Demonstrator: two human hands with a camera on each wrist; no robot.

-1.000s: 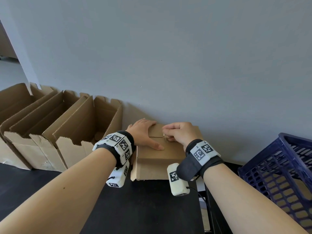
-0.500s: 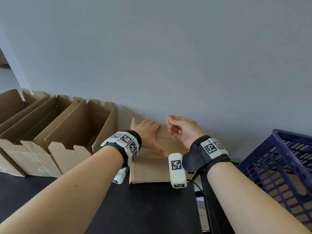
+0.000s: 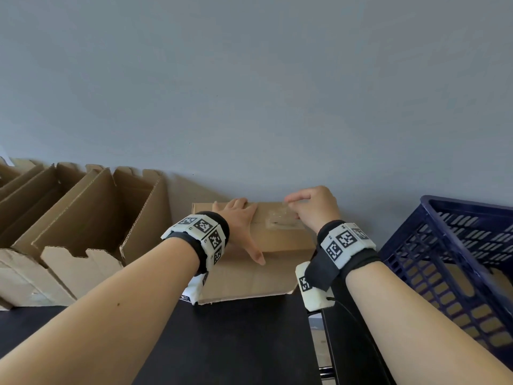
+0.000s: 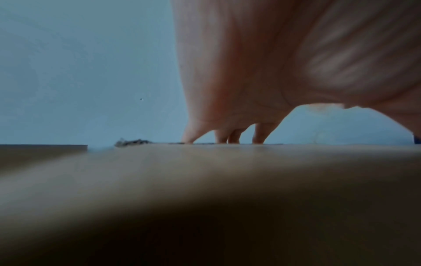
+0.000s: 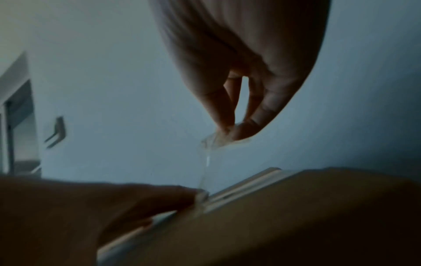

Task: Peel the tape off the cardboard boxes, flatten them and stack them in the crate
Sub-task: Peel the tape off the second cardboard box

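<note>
Two hands at frame centre: my left hand (image 3: 241, 221) lies spread flat on the box (image 3: 280, 240). My right hand (image 3: 313, 208), raised, pinches clear tape (image 5: 213, 158).

A plain grey-blue wall (image 3: 249, 93), evenly lit with soft shade gathering toward its right side, rises straight behind the far edge of a black worktop (image 3: 236, 343), while at the far left of the right wrist view a pale doorway (image 5: 18, 126) opens.
</note>
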